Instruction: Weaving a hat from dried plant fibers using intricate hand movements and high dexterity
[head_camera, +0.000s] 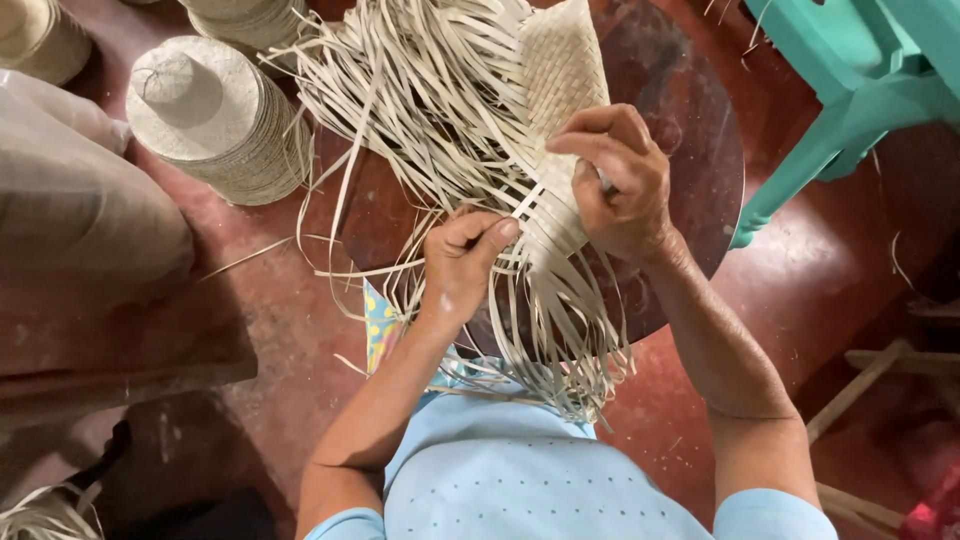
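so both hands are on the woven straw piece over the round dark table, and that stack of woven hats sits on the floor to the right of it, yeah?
Not quite: the stack of woven hats sits on the floor to the left of the round dark table, not the right, as the head view shows. The rest holds: the left hand and right hand are both on the woven straw piece over that table.

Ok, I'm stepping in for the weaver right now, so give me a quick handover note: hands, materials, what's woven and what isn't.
Left hand: pinching a loose straw strip at the weave's edge.
Right hand: pressing down on the woven panel.
The panel lies on the round dark table, loose strips fanning out to both ends.
Done: a narrow woven patch.
Left: most strips unwoven.
Stacked woven hats stand on the floor to the left.
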